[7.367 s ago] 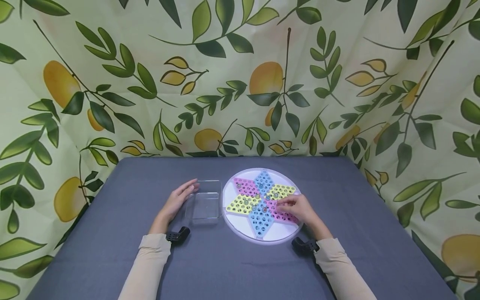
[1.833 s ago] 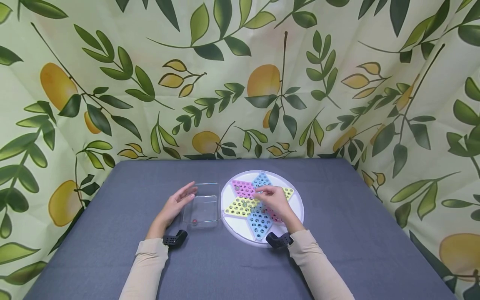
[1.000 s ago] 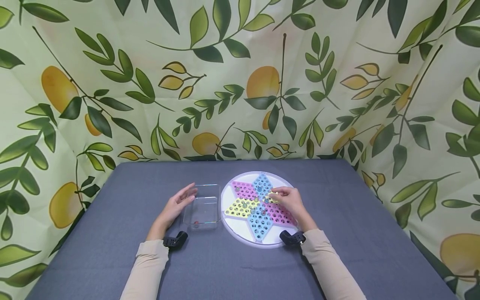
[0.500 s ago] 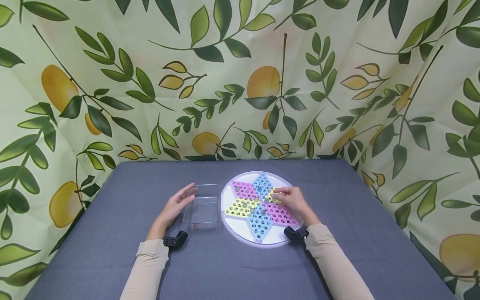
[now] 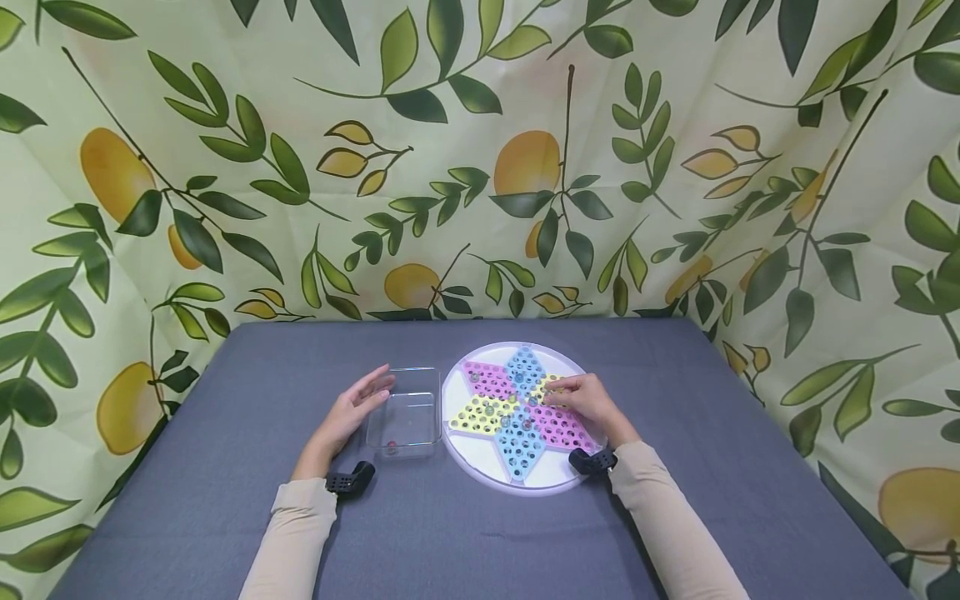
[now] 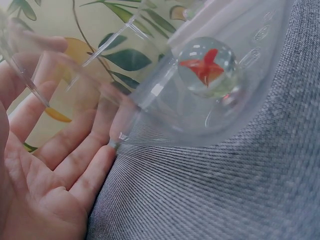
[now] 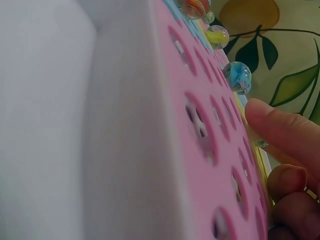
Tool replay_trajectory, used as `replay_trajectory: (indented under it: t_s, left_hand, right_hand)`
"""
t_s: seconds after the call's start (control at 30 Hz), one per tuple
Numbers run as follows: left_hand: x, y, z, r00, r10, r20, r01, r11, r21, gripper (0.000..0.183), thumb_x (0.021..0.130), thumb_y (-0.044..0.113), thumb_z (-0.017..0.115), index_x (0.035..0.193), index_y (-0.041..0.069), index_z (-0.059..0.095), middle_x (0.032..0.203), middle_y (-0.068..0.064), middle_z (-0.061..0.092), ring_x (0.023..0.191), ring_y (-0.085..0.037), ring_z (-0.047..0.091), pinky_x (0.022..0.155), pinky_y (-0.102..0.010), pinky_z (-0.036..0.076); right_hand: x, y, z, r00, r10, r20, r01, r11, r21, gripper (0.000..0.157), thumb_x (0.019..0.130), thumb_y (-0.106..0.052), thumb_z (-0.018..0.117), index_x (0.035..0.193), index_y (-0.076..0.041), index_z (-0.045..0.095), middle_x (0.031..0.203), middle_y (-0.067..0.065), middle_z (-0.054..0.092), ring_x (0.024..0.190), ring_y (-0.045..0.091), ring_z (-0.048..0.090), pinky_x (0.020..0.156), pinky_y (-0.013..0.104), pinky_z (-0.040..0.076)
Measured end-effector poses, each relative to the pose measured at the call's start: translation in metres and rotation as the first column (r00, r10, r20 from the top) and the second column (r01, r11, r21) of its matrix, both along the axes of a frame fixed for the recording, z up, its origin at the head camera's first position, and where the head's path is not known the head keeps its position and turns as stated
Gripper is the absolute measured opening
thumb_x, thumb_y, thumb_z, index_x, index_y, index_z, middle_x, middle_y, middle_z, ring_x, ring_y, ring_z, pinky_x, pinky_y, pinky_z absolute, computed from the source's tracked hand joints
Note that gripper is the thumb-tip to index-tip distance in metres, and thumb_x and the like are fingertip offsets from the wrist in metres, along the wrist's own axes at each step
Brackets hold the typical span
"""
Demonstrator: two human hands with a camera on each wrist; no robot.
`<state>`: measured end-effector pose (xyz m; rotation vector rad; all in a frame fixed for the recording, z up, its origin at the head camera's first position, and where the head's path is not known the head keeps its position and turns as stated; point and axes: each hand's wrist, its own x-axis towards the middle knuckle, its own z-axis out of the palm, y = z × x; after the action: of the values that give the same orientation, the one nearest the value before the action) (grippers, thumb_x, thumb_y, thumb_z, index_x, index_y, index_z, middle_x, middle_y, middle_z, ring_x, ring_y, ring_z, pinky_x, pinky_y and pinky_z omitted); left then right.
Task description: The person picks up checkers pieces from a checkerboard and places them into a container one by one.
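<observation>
A round white Chinese checkers board (image 5: 487, 467) bears a pink, yellow and blue star of holes, with several glass marbles on it. My right hand (image 5: 588, 400) reaches over the yellow right-hand point, its thumb and fingers pinching a clear marble (image 7: 261, 143), mostly hidden by them. Close by sits a blue marble (image 7: 237, 77). To the left stands a clear plastic box (image 5: 411, 421); a marble with a red swirl (image 6: 205, 67) lies in its near left corner. My left hand (image 5: 348, 417) rests along the box's left wall, fingers extended and holding nothing.
A grey cloth covers the table (image 5: 465, 533). Behind it hangs a curtain (image 5: 450, 208) printed with leaves and fruit. Marbles also sit on the pink, blue and left yellow points, among them a reddish one (image 5: 527, 425) near the centre.
Since the oldest frame a red-swirl marble has appeared in the box. My right hand went from the pink point across the centre, then back right to the yellow point. The left hand stays by the box.
</observation>
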<state>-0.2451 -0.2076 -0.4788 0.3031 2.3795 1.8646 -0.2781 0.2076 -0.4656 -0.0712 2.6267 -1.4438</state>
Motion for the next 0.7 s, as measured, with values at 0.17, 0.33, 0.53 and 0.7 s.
replay_trajectory:
  t_s: [0.17,0.33,0.53,0.7]
  left_hand:
    - [-0.0001,-0.0011,-0.0004,1.0,-0.002,0.001,0.002,1.0,-0.014,0.057,0.099,0.024,0.053,0.15,0.009,0.032,0.15,-0.019,0.044,0.141,-0.035,0.04,0.109,-0.024,0.038]
    - [0.0003,-0.001,-0.0003,1.0,-0.008,0.01,0.008,1.0,0.001,0.058,0.099,0.025,0.054,0.15,0.01,0.033,0.151,-0.02,0.043,0.142,-0.036,0.039,0.103,-0.015,0.038]
    - [-0.0003,-0.0014,-0.001,1.0,-0.002,0.002,0.002,1.0,-0.017,0.056,0.099,0.023,0.053,0.15,0.01,0.033,0.15,-0.02,0.044,0.141,-0.035,0.04,0.109,-0.025,0.038]
    - [-0.0008,-0.0016,-0.0015,1.0,-0.003,-0.003,0.003,1.0,-0.022,0.057,0.099,0.025,0.053,0.15,0.011,0.033,0.15,-0.02,0.044,0.14,-0.034,0.041,0.109,-0.026,0.038]
  right_hand:
    - [-0.001,-0.0006,0.0005,1.0,0.006,0.01,-0.006,1.0,0.007,0.036,0.075,-0.014,0.08,0.108,-0.002,0.072,0.095,0.013,0.072,0.071,0.01,0.047,0.065,0.02,0.039]
    - [-0.0008,-0.0006,0.0006,1.0,0.029,-0.008,-0.029,0.999,0.019,0.033,0.075,-0.013,0.08,0.105,-0.001,0.072,0.096,0.016,0.072,0.072,0.011,0.046,0.066,0.02,0.039]
    - [-0.001,-0.0013,0.0005,1.0,0.002,-0.028,-0.001,0.999,0.032,0.028,0.076,-0.014,0.079,0.1,-0.001,0.074,0.11,0.019,0.072,0.077,0.009,0.052,0.067,0.018,0.041]
    - [-0.0007,-0.0016,0.0019,0.998,-0.042,-0.042,0.044,0.998,0.046,0.026,0.077,-0.017,0.078,0.098,-0.002,0.075,0.11,0.018,0.073,0.084,0.011,0.056,0.072,0.02,0.043]
